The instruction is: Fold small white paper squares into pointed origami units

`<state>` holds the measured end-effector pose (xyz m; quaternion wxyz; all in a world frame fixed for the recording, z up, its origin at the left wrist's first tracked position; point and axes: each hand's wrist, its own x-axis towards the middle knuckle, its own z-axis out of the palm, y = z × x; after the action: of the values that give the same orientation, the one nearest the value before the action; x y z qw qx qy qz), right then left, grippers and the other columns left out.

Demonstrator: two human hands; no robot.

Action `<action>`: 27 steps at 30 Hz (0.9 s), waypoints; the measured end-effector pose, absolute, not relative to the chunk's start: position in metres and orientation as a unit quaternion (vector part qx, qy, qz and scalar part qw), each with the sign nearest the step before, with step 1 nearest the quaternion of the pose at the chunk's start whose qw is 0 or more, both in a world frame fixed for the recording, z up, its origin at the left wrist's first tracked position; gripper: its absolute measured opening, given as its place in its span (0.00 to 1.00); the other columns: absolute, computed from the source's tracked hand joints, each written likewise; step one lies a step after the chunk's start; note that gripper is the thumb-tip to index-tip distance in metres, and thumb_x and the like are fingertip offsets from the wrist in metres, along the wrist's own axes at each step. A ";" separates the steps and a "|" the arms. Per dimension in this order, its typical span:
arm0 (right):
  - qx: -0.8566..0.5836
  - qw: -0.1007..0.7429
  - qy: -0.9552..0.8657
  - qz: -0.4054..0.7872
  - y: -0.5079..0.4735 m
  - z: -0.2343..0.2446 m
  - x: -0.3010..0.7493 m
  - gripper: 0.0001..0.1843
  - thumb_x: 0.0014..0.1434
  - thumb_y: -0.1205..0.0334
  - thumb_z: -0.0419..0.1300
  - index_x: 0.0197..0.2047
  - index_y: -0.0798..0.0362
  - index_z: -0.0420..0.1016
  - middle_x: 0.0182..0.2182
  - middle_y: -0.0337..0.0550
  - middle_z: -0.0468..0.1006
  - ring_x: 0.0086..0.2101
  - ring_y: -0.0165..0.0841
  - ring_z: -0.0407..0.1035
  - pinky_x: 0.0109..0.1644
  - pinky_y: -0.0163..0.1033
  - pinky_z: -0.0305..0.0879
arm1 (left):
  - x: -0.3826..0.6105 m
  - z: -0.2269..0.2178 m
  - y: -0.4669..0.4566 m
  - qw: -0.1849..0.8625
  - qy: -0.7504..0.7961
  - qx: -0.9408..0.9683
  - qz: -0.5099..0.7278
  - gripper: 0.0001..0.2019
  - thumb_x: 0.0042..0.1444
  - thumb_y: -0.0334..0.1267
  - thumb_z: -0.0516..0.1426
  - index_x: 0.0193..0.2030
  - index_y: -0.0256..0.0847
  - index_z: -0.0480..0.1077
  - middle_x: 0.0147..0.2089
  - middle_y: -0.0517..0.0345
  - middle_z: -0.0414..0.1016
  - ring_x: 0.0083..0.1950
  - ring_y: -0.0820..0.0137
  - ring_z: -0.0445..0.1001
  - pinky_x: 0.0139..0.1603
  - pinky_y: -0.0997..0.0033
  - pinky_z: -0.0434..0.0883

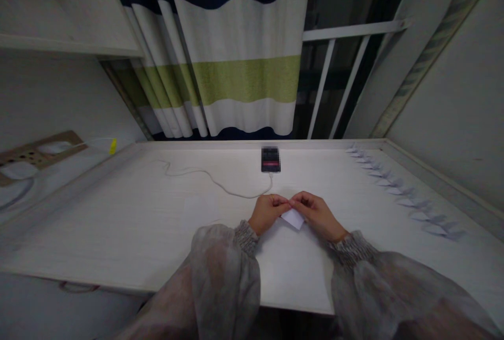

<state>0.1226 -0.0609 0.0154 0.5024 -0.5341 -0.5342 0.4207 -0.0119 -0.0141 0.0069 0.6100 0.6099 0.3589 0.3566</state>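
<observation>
A small folded piece of white paper [293, 219] is held between my two hands above the white desk [129, 224]. My left hand [268, 211] pinches its upper edge from the left, thumb and finger closed. From the other side, my right hand [318, 215] grips the same edge, and the fingertips of both hands meet there. The paper's lower corner hangs free below the fingers. Part of the sheet is hidden behind the thumbs.
Beyond my hands lies a phone [271, 159] with a white cable [212, 176] plugged in. Several folded white paper pieces [394, 191] form a row along the desk's right side. A curtain [244, 77] hangs behind, and a perforated brown board [47, 153] leans at left.
</observation>
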 end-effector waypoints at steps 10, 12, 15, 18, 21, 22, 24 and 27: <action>-0.583 0.496 -0.550 0.334 -0.063 0.019 0.126 0.12 0.46 0.54 0.55 0.23 0.56 0.67 0.19 0.36 0.65 0.22 0.27 0.58 0.26 0.34 0.55 | -0.012 0.012 -0.014 0.664 0.386 0.565 0.301 0.11 0.29 0.32 0.65 0.23 0.32 0.70 0.18 0.61 0.70 0.20 0.78 0.66 0.24 0.78 0.64; -0.591 0.499 -0.548 0.319 -0.063 0.020 0.127 0.12 0.46 0.54 0.55 0.23 0.56 0.67 0.19 0.36 0.65 0.22 0.27 0.58 0.25 0.34 0.55 | -0.013 0.015 -0.013 0.684 0.387 0.548 0.286 0.12 0.27 0.30 0.66 0.23 0.31 0.70 0.19 0.60 0.71 0.21 0.77 0.68 0.26 0.76 0.67; -0.598 0.498 -0.551 0.303 -0.064 0.021 0.128 0.12 0.46 0.54 0.55 0.22 0.56 0.68 0.19 0.37 0.65 0.22 0.27 0.58 0.25 0.34 0.55 | -0.014 0.017 -0.013 0.695 0.386 0.537 0.282 0.13 0.27 0.31 0.66 0.23 0.31 0.71 0.20 0.58 0.73 0.22 0.76 0.70 0.27 0.75 0.68; -0.600 0.502 -0.547 0.299 -0.063 0.023 0.130 0.12 0.45 0.54 0.56 0.22 0.56 0.68 0.19 0.37 0.66 0.22 0.28 0.58 0.25 0.34 0.55 | -0.015 0.017 -0.014 0.698 0.388 0.528 0.289 0.14 0.26 0.32 0.66 0.23 0.31 0.70 0.20 0.57 0.73 0.21 0.75 0.70 0.26 0.75 0.69; -0.605 0.520 -0.526 0.296 -0.061 0.023 0.136 0.13 0.44 0.53 0.57 0.22 0.56 0.67 0.18 0.37 0.66 0.22 0.27 0.58 0.25 0.34 0.55 | -0.017 0.016 -0.012 0.703 0.384 0.527 0.285 0.15 0.26 0.32 0.67 0.24 0.31 0.70 0.19 0.57 0.72 0.21 0.74 0.70 0.26 0.74 0.69; -0.607 0.527 -0.516 0.296 -0.060 0.023 0.139 0.13 0.43 0.53 0.57 0.22 0.56 0.67 0.18 0.36 0.66 0.21 0.27 0.58 0.24 0.33 0.54 | -0.018 0.016 -0.012 0.706 0.380 0.525 0.285 0.16 0.26 0.33 0.67 0.25 0.31 0.70 0.19 0.57 0.72 0.21 0.73 0.71 0.26 0.73 0.69; -0.605 0.534 -0.503 0.308 -0.059 0.022 0.144 0.13 0.43 0.53 0.57 0.22 0.56 0.67 0.17 0.35 0.65 0.20 0.26 0.57 0.23 0.33 0.53 | -0.019 0.015 -0.010 0.712 0.367 0.517 0.302 0.18 0.26 0.34 0.67 0.27 0.31 0.70 0.20 0.57 0.72 0.23 0.73 0.71 0.29 0.72 0.69; -0.590 0.510 -0.522 0.346 -0.060 0.022 0.143 0.13 0.43 0.53 0.58 0.23 0.56 0.68 0.17 0.35 0.65 0.19 0.25 0.56 0.23 0.32 0.52 | -0.019 0.014 -0.010 0.718 0.334 0.510 0.337 0.20 0.31 0.39 0.66 0.32 0.31 0.69 0.25 0.56 0.73 0.27 0.73 0.72 0.33 0.72 0.68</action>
<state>0.1433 -0.0602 0.0217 0.5097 -0.5904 -0.5216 0.3458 -0.0185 -0.0095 0.0143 0.7176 0.5096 0.3339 0.3373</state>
